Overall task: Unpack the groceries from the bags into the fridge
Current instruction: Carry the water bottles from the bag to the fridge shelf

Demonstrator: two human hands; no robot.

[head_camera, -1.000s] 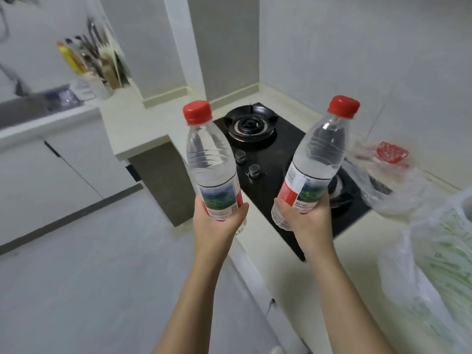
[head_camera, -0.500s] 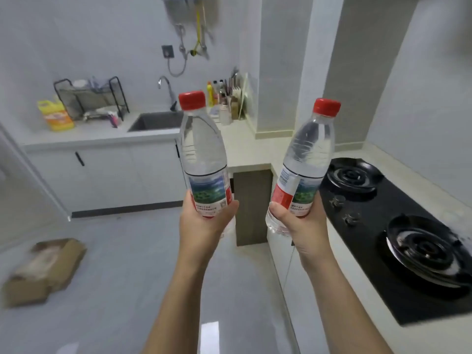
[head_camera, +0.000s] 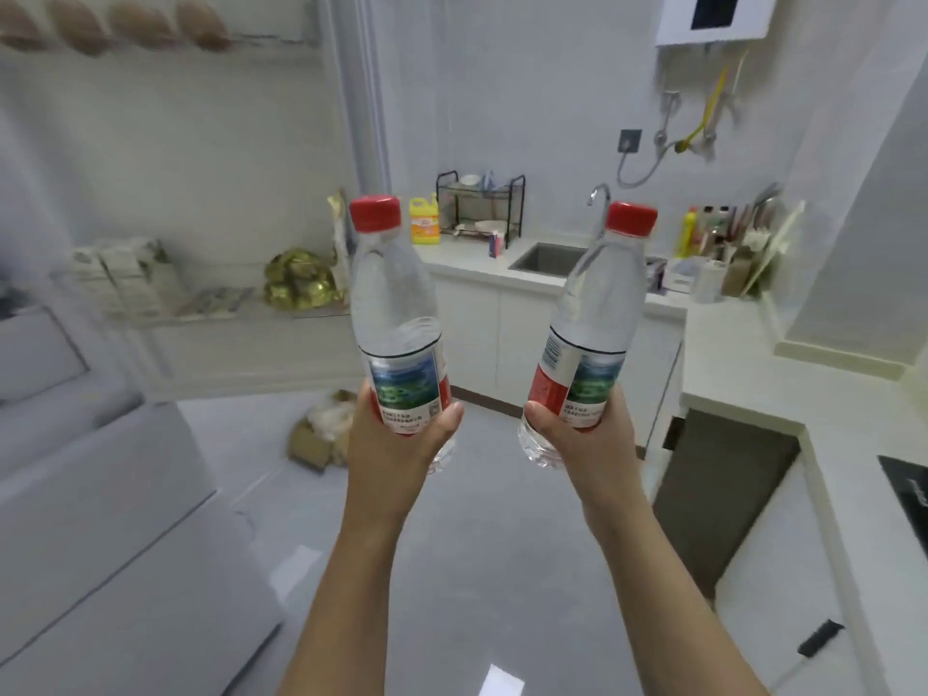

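My left hand (head_camera: 396, 444) grips a clear water bottle (head_camera: 391, 293) with a red cap, held upright by its lower part. Another red-capped water bottle (head_camera: 597, 303) is gripped low down by my right hand (head_camera: 582, 439) and leans slightly right. Both bottles are held out in front of me at chest height. To the left stands the open fridge (head_camera: 211, 143); its door shelves carry eggs (head_camera: 140, 25) at the top, and a gold packet (head_camera: 299, 281) with other packs lower down. The grocery bags are out of view.
A white counter with a sink (head_camera: 547, 256), dish rack (head_camera: 479, 208) and yellow detergent bottle (head_camera: 424, 221) runs along the far wall. The counter turns along the right, with a hob corner (head_camera: 909, 489). A cardboard box (head_camera: 321, 429) lies on the grey floor. A white fridge drawer front (head_camera: 100, 494) is at lower left.
The view has swung left from the hob and bags to the sink wall and the open fridge. Both hands keep hold of their bottles in the same pose.
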